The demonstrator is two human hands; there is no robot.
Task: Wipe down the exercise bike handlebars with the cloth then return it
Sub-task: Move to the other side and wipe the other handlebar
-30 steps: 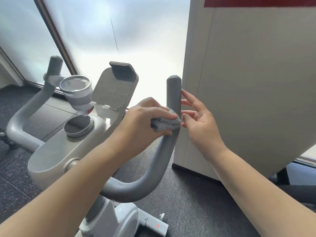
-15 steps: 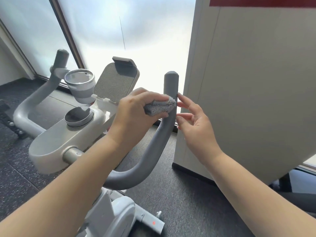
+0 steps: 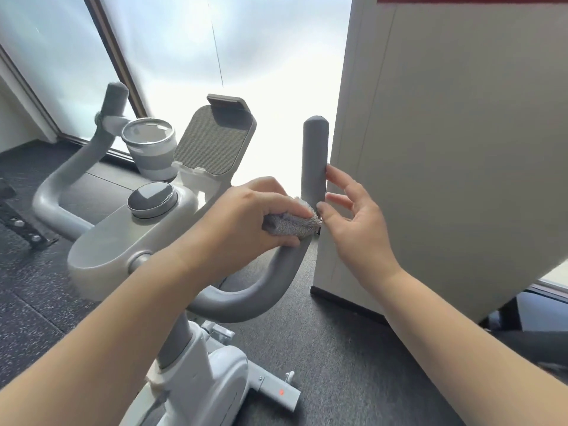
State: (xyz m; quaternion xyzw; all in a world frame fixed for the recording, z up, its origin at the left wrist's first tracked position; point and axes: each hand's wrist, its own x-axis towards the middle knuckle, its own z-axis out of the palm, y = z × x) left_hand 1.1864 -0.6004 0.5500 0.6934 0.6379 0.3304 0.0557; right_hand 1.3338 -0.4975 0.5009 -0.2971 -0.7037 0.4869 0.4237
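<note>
The left hand [image 3: 246,222] hides much of the cloth [image 3: 292,226], and the bike's [image 3: 196,379] base is cut off at the bottom edge. The cloth, a grey fuzzy wad gripped in that hand's curled fingers, lies roughly level, its free end pressed against the right handlebar [image 3: 315,158], which stands upright. The right hand [image 3: 359,229] is beside the bar, fingers loosely spread, fingertips touching it and holding nothing.

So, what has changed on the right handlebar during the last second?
The left hand slid the cloth up the right handlebar and back down to about where it began; the right hand followed alongside. Unchanged: the left hand grips the cloth against the bar, and the right hand's fingers stay spread, holding nothing.
</note>
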